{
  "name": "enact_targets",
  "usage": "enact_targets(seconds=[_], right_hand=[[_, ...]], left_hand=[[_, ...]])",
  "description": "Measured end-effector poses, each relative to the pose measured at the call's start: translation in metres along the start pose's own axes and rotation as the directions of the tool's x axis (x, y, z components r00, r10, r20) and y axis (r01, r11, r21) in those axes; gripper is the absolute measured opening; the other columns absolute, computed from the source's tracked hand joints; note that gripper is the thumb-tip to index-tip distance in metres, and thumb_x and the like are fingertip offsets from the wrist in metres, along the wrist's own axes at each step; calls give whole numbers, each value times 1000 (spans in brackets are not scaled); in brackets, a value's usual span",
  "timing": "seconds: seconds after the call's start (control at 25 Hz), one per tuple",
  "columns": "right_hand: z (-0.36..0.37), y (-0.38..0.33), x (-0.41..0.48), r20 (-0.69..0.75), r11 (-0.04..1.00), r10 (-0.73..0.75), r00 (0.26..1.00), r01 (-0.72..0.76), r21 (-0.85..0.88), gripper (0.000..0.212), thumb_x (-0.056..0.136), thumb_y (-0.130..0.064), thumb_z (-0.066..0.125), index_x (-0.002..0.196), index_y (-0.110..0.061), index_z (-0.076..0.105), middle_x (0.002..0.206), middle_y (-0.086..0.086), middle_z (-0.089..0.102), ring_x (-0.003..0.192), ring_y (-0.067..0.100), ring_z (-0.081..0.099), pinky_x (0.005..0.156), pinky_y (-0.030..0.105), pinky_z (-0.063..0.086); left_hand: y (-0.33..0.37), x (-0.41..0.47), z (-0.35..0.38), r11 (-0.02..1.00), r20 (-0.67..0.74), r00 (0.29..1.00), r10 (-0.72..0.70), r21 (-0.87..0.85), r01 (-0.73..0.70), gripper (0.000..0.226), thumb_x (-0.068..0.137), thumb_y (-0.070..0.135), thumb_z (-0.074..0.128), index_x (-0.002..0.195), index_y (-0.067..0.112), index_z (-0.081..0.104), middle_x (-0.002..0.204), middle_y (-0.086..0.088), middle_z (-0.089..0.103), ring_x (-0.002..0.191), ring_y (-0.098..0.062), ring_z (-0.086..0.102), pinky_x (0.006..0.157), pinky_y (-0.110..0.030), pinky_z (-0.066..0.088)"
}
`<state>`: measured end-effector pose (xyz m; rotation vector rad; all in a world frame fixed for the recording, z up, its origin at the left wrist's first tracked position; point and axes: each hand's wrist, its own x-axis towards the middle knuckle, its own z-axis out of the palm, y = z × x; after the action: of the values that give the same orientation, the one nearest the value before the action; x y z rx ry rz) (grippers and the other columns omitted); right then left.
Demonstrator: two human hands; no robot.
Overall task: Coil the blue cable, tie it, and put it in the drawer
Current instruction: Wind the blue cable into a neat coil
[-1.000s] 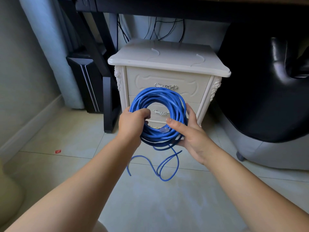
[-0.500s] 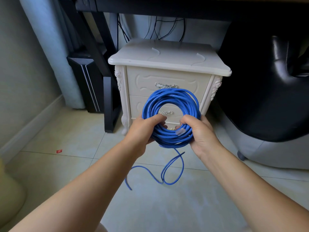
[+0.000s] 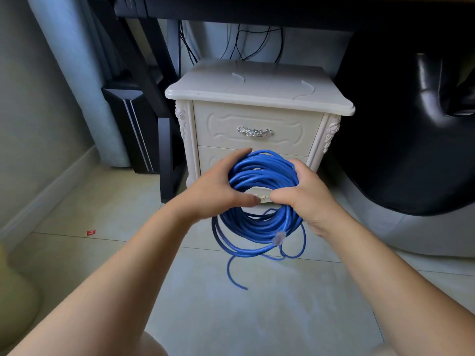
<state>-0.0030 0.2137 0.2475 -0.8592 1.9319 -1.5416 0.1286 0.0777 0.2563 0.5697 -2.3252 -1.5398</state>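
Head view, left hand [image 3: 218, 188] and right hand [image 3: 305, 196] gripping blue cable coil [image 3: 259, 173], cream nightstand [image 3: 257, 91] on tiled floor [image 3: 231, 317]

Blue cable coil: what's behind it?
The lower drawer front of the nightstand; a bit of its handle shows through the blue cable coil. The coil, left hand and right hand cover the rest.

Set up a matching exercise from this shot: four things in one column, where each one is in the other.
Things:
1. blue cable
2. silver handle
3. red scrap
4. clear plug

Places:
A. on the floor tiles, far left
B. gripped by the left hand and right hand
C. on the front of the white nightstand
D. hanging at the coil's lower edge

Pairs: 1-B, 2-C, 3-A, 4-D
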Motion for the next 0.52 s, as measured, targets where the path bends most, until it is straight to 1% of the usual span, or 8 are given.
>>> enact_targets(seconds=[0.04,0.12,0.2,0.24,0.28,0.36,0.44,0.52], right_hand=[[1,-2,-1,24,1000,-15,1000,15,7,45,54,-12,65,97,-25,61,74,-11,63,67,8,59,64,27,48],[2,-4,-3,33,999,-29,999,28,22,46,53,-12,64,98,-24,61,75,-10,63,67,9,58,64,27,48],[3,-3,-4,29,999,-26,999,25,32,46,53,-11,64,98,-22,62,75,-7,61,67,10,56,64,29,47],[3,-3,-4,29,999,-18,999,16,40,45,54,-10,64,97,-22,63,74,-5,60,67,11,55,65,31,46],[4,-3,-3,34,999,-6,999,4,54,45,54,-9,66,98,-22,63,74,-4,60,67,13,55,66,33,46],[2,-4,-1,76,994,15,997,-23,108,51,57,-14,73,106,-22,63,79,-3,64,69,15,60,71,36,50],[-1,-4,0,138,986,38,990,-60,156,71,60,-32,80,127,-30,56,100,-6,70,81,14,70,83,38,54],[-4,-3,-2,200,974,66,978,-107,198,93,57,-53,83,140,-39,44,112,-13,70,98,11,71,93,36,52]], left_hand=[[-2,0,2,998,-2,1000,14,59,-14,93,70,13,85,146,36,37,126,13,60,97,7,63,88,-14,48],[-4,0,4,992,-50,999,11,128,-5,89,71,15,84,144,39,38,117,16,63,90,8,64,81,-10,47],[-3,0,7,984,-129,992,-17,172,39,71,73,15,80,131,39,48,98,18,66,78,3,64,69,-9,47],[-3,1,9,983,-172,985,-32,172,62,55,72,13,76,118,34,56,85,16,65,71,-4,63,64,-13,47],[-2,3,10,985,-213,976,-51,150,84,39,70,12,74,103,28,60,75,12,63,64,-11,59,60,-19,46],[-2,4,13,992,-270,958,-97,48,114,26,60,17,68,83,22,59,62,8,57,56,-16,51,57,-27,43],[-4,5,14,987,-305,939,-158,-75,142,20,55,15,62,74,18,55,54,7,53,51,-17,46,55,-28,40],[-4,5,14,968,-329,914,-236,-165,191,17,60,6,61,67,15,49,52,2,48,49,-18,40,52,-28,36]])
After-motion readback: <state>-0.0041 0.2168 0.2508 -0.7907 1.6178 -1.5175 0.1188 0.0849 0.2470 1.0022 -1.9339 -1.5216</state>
